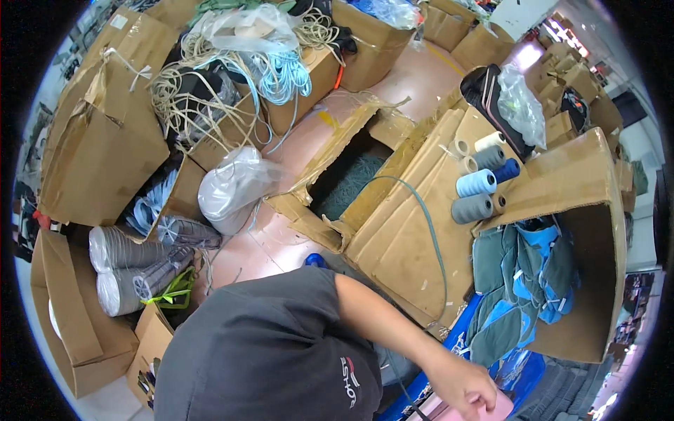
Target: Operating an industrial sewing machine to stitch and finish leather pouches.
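My left arm reaches across the lower right of the head view, its hand [460,387] low over the blue-edged worktable. The fingers are curled in toward the thumb, and whatever they hold is hidden. Beneath and beside the fingertips shows a smooth pink surface [503,405], cut by the lower edge. A dark green cord [430,226] rises from a heap inside an open carton [349,184], crosses the cardboard and passes under my forearm. More cord [401,384] shows between my grey shirt and the table. My right hand is out of the picture.
Several thread cones [476,182] stand on the cardboard [407,256]. Right of them, a tipped carton [609,281] holds grey-green and blue fabric pieces [509,277]. Cartons with beige rope [172,105] and light-blue cord [284,77] crowd the far left; wrapped rolls [112,249] lie nearer.
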Available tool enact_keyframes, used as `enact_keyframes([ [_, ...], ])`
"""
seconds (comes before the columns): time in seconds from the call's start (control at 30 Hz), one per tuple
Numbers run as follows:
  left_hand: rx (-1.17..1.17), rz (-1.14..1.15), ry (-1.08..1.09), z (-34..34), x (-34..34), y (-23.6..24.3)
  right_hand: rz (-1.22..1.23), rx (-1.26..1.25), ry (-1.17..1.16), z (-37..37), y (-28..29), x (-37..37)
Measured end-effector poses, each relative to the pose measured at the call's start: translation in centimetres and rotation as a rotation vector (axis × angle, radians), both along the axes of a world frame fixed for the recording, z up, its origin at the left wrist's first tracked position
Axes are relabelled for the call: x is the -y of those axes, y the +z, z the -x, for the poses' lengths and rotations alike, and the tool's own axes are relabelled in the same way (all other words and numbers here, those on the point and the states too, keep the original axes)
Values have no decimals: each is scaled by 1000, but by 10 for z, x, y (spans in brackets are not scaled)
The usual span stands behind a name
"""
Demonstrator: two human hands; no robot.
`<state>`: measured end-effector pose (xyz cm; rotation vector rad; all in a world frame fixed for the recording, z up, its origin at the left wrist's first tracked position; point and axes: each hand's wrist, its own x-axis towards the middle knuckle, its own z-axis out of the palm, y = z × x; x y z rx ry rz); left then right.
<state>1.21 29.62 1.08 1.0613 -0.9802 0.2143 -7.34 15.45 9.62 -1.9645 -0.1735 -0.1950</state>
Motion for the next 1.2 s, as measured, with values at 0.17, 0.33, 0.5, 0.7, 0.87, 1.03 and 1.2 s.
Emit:
enact_keyframes([
  [0.17, -84, 171, 90, 0, 29, 16, -22, -173, -1, 6, -10, 13],
  [0.33, -310, 135, -228, -2, 66, 5, -79, -200, -120, 32, -11, 25],
  [0.5, -419, 54, -492, -11, 61, 18, -209, -292, -484, 45, -19, 39],
  [0.7, -387, -224, -531, -12, 92, 37, -222, -112, -311, 66, -42, 71],
  [0.87, -461, -351, -704, -9, 137, 49, -325, -99, -473, 85, -44, 92],
  [1.03, -562, -325, -851, -6, 175, 44, -407, -42, -542, 91, -48, 111],
  [1.2, -579, -402, -817, -15, 190, 29, -163, 32, -496, 83, -59, 133],
])
